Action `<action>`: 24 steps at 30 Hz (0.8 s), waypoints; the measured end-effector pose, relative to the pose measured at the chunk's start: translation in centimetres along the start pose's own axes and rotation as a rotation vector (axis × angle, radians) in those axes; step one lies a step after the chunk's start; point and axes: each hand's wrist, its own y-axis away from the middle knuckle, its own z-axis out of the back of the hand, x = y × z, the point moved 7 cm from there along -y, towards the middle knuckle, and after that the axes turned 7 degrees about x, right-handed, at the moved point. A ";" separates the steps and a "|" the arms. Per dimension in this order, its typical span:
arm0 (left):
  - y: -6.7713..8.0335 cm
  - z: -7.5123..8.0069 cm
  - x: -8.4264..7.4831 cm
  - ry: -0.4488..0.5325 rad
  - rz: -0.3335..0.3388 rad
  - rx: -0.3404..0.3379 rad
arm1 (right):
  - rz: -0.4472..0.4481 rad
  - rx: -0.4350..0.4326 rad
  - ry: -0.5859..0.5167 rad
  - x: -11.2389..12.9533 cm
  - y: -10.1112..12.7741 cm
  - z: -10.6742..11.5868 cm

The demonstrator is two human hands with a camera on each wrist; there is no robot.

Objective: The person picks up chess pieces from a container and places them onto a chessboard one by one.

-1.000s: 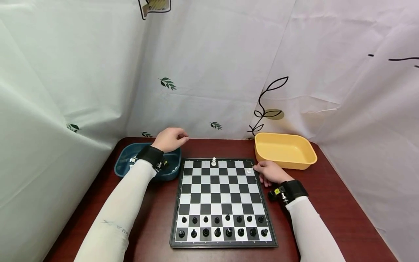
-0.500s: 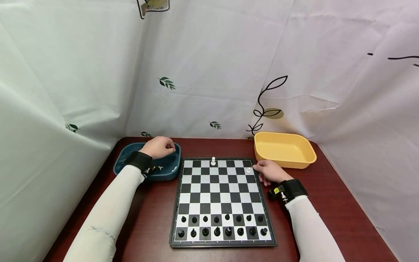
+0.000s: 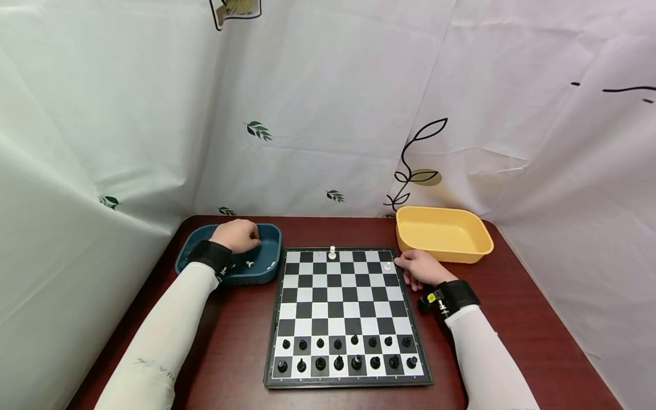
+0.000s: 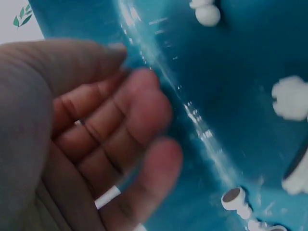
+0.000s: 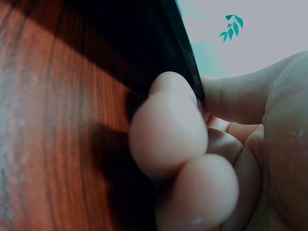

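Observation:
My left hand (image 3: 237,234) reaches into a blue tray (image 3: 271,234) at the table's far left. In the left wrist view its fingers (image 4: 110,139) are loosely bent above the tray floor (image 4: 231,120), gripping nothing I can see, with white chess pieces (image 4: 291,98) lying nearby. My right hand (image 3: 420,267) holds the far right edge of the chessboard (image 3: 338,310), with curled fingers (image 5: 168,139) against the board's dark edge (image 5: 159,48) and the thumb above it. A white piece (image 3: 388,266) stands just left of that hand. Another white piece (image 3: 332,252) stands on the far row.
Black pieces (image 3: 338,361) fill the board's two near rows. An empty yellow tray (image 3: 443,236) sits at the far right, just behind my right hand. The red-brown table (image 3: 512,319) is enclosed by white curtains at the back and on both sides.
My left hand has moved left and down from above the blue tray's far rim into the tray. My right hand has stayed at the board's edge.

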 end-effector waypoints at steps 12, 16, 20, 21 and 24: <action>2.4 1.3 2.8 -0.049 0.252 -0.064 | 0.022 -0.007 0.007 0.2 0.1 0.1; 2.9 1.3 4.1 -0.042 0.343 -0.101 | 0.021 -0.006 0.000 0.2 0.1 0.1; 3.5 1.1 4.9 -0.028 0.400 -0.087 | 0.022 -0.006 -0.002 0.2 0.1 0.1; 3.7 1.0 5.1 -0.023 0.413 -0.081 | 0.022 -0.005 -0.001 0.1 0.0 0.1; 4.1 0.9 5.6 -0.005 0.442 -0.077 | 0.021 -0.003 -0.004 0.1 0.0 0.0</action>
